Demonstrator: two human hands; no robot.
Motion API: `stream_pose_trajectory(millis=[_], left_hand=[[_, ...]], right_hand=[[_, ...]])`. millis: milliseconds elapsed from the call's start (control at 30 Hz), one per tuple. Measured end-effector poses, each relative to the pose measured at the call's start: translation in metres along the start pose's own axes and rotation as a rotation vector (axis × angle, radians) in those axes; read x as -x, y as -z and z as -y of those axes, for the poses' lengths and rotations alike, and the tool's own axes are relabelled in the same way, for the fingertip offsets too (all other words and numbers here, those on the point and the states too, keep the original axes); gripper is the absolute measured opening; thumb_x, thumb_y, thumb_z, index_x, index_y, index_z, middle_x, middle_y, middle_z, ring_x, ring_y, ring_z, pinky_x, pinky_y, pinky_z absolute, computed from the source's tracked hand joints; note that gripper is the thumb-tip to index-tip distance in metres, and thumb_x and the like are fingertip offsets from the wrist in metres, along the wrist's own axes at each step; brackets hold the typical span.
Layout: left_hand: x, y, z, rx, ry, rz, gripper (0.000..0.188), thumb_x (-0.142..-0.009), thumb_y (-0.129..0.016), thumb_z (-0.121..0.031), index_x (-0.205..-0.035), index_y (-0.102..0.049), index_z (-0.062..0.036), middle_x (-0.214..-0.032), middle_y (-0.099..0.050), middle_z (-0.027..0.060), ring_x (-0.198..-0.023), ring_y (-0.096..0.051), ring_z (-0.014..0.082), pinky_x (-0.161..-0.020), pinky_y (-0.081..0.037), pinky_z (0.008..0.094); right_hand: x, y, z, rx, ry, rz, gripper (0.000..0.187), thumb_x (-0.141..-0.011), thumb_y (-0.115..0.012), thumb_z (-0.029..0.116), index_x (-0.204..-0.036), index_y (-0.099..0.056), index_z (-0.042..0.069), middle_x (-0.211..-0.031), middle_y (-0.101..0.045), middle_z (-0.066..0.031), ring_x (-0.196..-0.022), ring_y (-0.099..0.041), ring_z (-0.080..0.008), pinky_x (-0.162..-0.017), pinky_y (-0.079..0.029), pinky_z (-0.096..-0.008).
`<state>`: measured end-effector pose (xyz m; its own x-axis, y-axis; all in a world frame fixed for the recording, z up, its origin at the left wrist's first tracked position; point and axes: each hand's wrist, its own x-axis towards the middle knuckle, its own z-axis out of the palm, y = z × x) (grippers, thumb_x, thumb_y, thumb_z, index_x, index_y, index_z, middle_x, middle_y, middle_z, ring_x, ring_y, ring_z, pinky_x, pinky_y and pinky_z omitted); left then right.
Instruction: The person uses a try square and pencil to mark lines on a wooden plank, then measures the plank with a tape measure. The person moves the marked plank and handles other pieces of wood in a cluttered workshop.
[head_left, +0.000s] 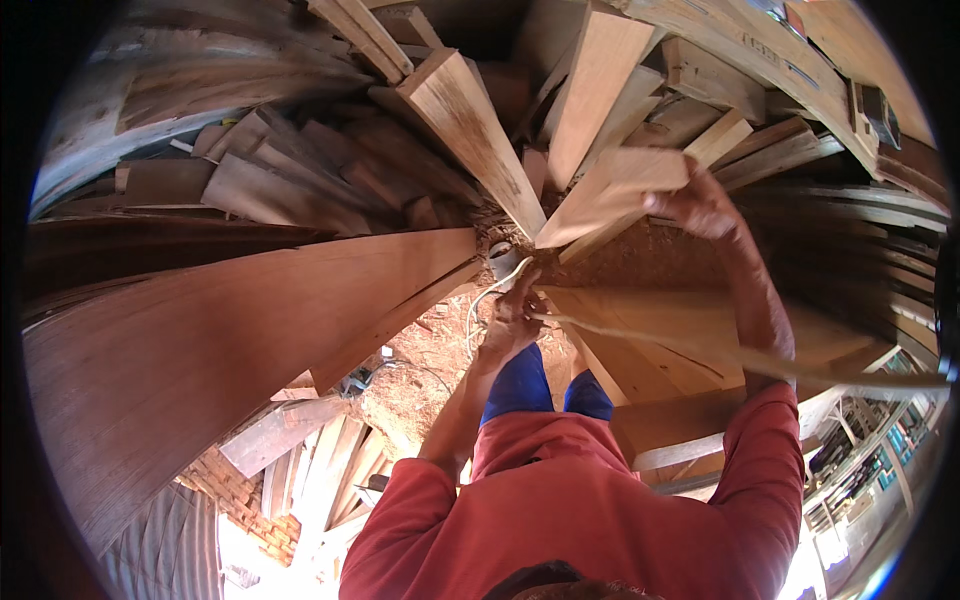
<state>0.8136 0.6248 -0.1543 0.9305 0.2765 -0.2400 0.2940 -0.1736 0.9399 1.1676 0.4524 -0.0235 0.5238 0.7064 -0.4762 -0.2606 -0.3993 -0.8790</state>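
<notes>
My right hand [703, 207] is raised on the right and grips the upper end of a pale wooden beam [615, 190]. The beam slants down toward the middle, its lower end beside other upright timbers. Low in the centre, my left hand [513, 312] closes around a pale cord [640, 335]. One stretch of cord runs off to the right edge; another loops up past the fingers. Just above this hand sits a small grey rounded object [502, 262] whose kind I cannot make out.
Several timbers [480, 130] lean upright ahead. Offcuts [290, 180] pile up at the far left. A wide reddish board [270, 310] stretches along the left, and a broad wooden panel [650, 325] lies by my right leg. Sawdust [420, 380] covers the floor.
</notes>
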Motion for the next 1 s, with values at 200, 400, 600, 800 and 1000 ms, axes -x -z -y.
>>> stream_pose_trajectory(millis=[200, 400, 600, 800, 1000], left_hand=[[-0.011, 0.022, 0.009, -0.099, -0.09, -0.127, 0.063, -0.092, -0.083, 0.001, -0.15, -0.06, -0.0086, -0.082, -0.068, 0.001, -0.07, -0.066, 0.0111, -0.062, -0.053, 0.0273], [-0.015, 0.033, 0.018, -0.094, 0.073, -0.136, 0.052, -0.097, -0.078, -0.002, -0.146, -0.062, -0.008, -0.105, -0.074, 0.0089, -0.089, -0.071, 0.0153, -0.072, -0.057, 0.031], [-0.007, 0.029, 0.016, -0.051, 0.247, -0.081, 0.045, -0.099, -0.076, -0.003, -0.142, -0.064, -0.0082, -0.122, -0.074, 0.0106, -0.102, -0.072, 0.0173, -0.077, -0.059, 0.0301], [-0.01, 0.018, 0.024, -0.067, 0.164, -0.043, 0.051, -0.097, -0.076, 0.001, -0.146, -0.062, -0.0082, -0.115, -0.073, 0.0105, -0.1, -0.071, 0.0157, -0.078, -0.058, 0.0287], [-0.011, 0.02, 0.027, -0.025, 0.155, -0.035, 0.056, -0.094, -0.077, 0.004, -0.147, -0.062, -0.0089, -0.112, -0.074, 0.0099, -0.093, -0.069, 0.016, -0.076, -0.057, 0.0306]], right_hand=[[-0.001, 0.057, 0.022, 0.043, 0.201, -0.247, 0.078, -0.094, -0.09, 0.035, -0.152, -0.055, -0.004, -0.141, -0.067, -0.0129, -0.135, -0.058, -0.0229, -0.116, -0.046, -0.0394], [-0.021, 0.086, -0.012, 0.176, 0.178, -0.299, 0.08, -0.095, -0.087, 0.044, -0.152, -0.056, -0.002, -0.142, -0.066, -0.0129, -0.136, -0.057, -0.0252, -0.118, -0.042, -0.0413], [-0.035, 0.113, -0.046, 0.087, 0.147, -0.263, 0.076, -0.095, -0.086, 0.046, -0.15, -0.06, -0.001, -0.141, -0.067, -0.0102, -0.135, -0.058, -0.0237, -0.118, -0.042, -0.0404], [-0.059, 0.139, -0.067, -0.113, 0.141, -0.229, 0.078, -0.1, -0.082, 0.041, -0.16, -0.05, 0.002, -0.153, -0.06, -0.0077, -0.144, -0.05, -0.0225, -0.124, -0.036, -0.0402], [-0.085, 0.122, -0.03, -0.108, 0.044, -0.278, 0.079, -0.101, -0.077, 0.05, -0.159, -0.049, 0.004, -0.153, -0.06, -0.0065, -0.143, -0.051, -0.0233, -0.124, -0.035, -0.039]])
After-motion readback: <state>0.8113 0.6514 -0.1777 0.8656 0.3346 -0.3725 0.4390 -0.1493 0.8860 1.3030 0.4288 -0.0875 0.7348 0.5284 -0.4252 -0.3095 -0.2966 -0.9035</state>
